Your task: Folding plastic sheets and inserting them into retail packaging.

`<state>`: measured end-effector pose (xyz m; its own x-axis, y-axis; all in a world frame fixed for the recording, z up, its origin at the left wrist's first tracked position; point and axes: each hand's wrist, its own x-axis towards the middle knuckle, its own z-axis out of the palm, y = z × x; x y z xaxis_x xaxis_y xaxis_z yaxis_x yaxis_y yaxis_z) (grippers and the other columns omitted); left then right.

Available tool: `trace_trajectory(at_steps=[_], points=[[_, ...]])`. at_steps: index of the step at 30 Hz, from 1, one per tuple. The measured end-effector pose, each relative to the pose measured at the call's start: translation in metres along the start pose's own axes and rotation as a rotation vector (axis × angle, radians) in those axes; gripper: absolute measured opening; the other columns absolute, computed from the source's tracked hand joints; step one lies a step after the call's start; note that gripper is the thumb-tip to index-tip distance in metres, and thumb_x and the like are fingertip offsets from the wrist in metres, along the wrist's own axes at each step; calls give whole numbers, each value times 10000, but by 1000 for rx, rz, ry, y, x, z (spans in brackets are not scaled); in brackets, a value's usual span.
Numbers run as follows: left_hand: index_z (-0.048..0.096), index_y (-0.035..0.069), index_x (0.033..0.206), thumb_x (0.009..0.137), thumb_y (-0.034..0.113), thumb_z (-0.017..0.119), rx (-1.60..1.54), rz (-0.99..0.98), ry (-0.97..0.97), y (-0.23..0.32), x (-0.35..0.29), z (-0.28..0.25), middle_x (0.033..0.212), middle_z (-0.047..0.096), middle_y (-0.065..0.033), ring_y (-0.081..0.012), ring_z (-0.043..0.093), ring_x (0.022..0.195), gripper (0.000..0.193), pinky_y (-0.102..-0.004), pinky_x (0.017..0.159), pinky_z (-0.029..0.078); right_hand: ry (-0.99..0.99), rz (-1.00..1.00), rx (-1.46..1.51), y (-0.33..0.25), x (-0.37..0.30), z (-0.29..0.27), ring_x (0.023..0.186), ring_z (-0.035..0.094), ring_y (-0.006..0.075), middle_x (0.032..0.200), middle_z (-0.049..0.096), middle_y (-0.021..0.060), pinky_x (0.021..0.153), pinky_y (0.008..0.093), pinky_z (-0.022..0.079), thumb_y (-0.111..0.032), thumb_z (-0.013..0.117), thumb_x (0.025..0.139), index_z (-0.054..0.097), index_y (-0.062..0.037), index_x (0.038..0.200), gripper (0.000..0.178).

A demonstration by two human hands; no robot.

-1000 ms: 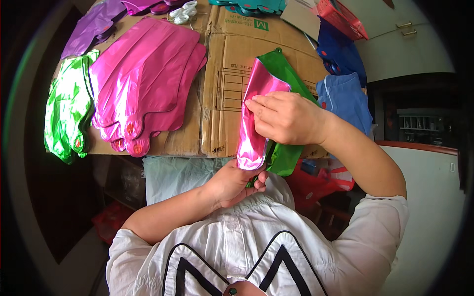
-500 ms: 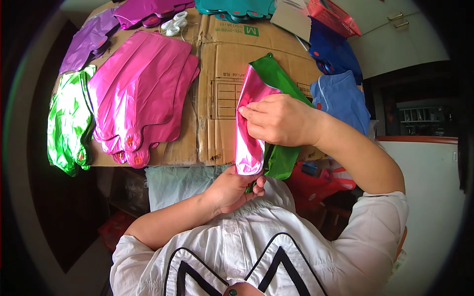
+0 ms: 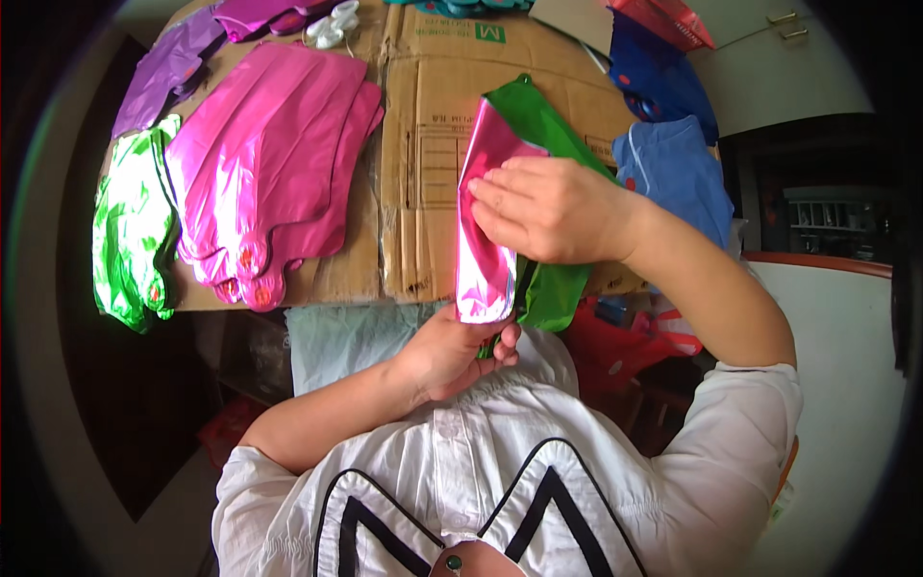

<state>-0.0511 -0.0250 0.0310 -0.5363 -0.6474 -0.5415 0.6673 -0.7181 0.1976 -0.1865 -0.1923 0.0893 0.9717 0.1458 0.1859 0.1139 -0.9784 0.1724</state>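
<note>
Pink, shiny foil stands out first as I look down from the head view: a narrow folded pink foil piece (image 3: 486,284), held at the near edge of the table with a green foil piece (image 3: 552,123) right behind it and jutting out to its right. Whether the two are joined, I can't tell.

The left hand (image 3: 450,356) is closed around their lower end, just off the table's edge, its fingers curled beneath and part of its thumb hidden by the pink. The right hand (image 3: 546,207) lies across the pink face, fingers held close together and their tips pressed near its left border; its thumb is out of sight, so I can't say whether it pinches.

Flattened brown cardboard (image 3: 423,82) covers the table. Over on the left I see a fanned pink foil stack (image 3: 269,144), overlapping at the rounded ends, with a bright green foil stack (image 3: 130,226) beside it and purple foil (image 3: 165,75) above. White ribbon rolls (image 3: 332,27) sit near the far side. On the right, light blue foil (image 3: 678,178) lies below dark blue foil (image 3: 663,82).
</note>
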Motion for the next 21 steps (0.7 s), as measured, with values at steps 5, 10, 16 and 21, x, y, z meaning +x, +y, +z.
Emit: trace_trajectory(at_steps=[5, 10, 16, 21], points=[[533, 55, 917, 946, 87, 514, -2, -15, -9, 0, 1, 0, 743, 534, -37, -141, 481, 642, 47, -352, 706, 464, 33, 6, 2, -3, -1, 5, 899, 643, 259, 1012, 654, 155, 767, 349, 543, -117, 598, 727, 649, 15, 956, 269], [529, 55, 926, 944, 88, 519, 8, -27, 16, 1, 1, 1, 744, 535, -39, -141, 478, 634, 39, -350, 696, 475, 2, 41, -6, -6, -5, 6, 934, 641, 260, 1055, 645, 159, 764, 345, 538, -123, 587, 739, 652, 14, 1003, 304], [554, 50, 1055, 943, 125, 538, 58, -20, -71, 2, 0, -9, 875, 628, -98, -206, 609, 781, 136, -345, 752, 494, -25, 59, -1, -7, -7, 6, 995, 625, 249, 1124, 626, 152, 780, 328, 527, -131, 564, 763, 640, 8, 1054, 332], [601, 6, 1143, 908, 195, 607, 1624, -243, -402, 85, -48, 9, 1019, 669, -136, -202, 649, 918, 301, -328, 817, 508, -51, 68, 1, -6, -9, 6, 1023, 613, 249, 1142, 616, 155, 785, 324, 525, -136, 549, 783, 631, 8, 1077, 338]])
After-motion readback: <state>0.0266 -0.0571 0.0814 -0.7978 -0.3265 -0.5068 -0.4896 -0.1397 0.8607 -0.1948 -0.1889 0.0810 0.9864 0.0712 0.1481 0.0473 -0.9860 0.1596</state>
